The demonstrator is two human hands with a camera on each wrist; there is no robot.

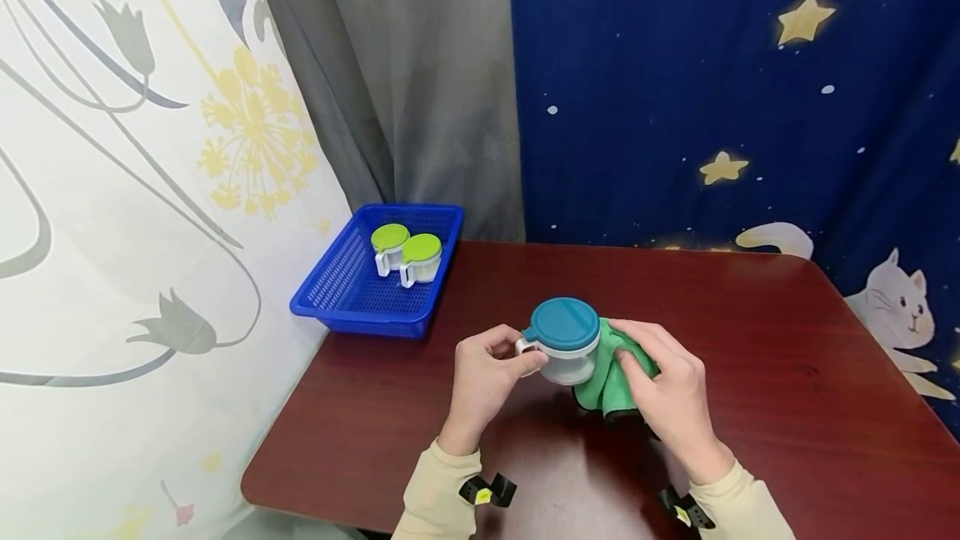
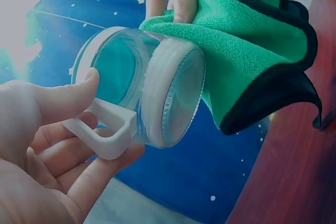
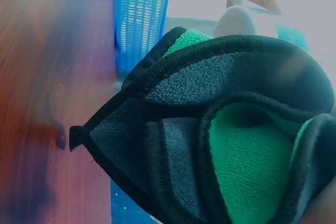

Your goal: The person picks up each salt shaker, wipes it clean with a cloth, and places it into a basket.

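Observation:
Above the table, my left hand [image 1: 487, 373] grips the white handle [image 2: 107, 132] of a clear jar [image 1: 567, 367] with a teal lid [image 1: 565, 323]. In the left wrist view the jar's ribbed base faces the camera, with the thumb on top of the handle and fingers beneath. My right hand [image 1: 671, 377] holds a green cloth [image 1: 617, 377] with dark edging, pressed against the jar's right side. The cloth's grey underside [image 3: 194, 85] fills much of the right wrist view and hides most of that hand.
A blue perforated basket [image 1: 378, 322] stands at the table's back left. Inside it are two similar jars with lime-green lids [image 1: 422, 247]. The dark red table [image 1: 780, 340] reaches to a blue starry curtain [image 1: 637, 107] behind and a white patterned curtain [image 1: 150, 232] on the left.

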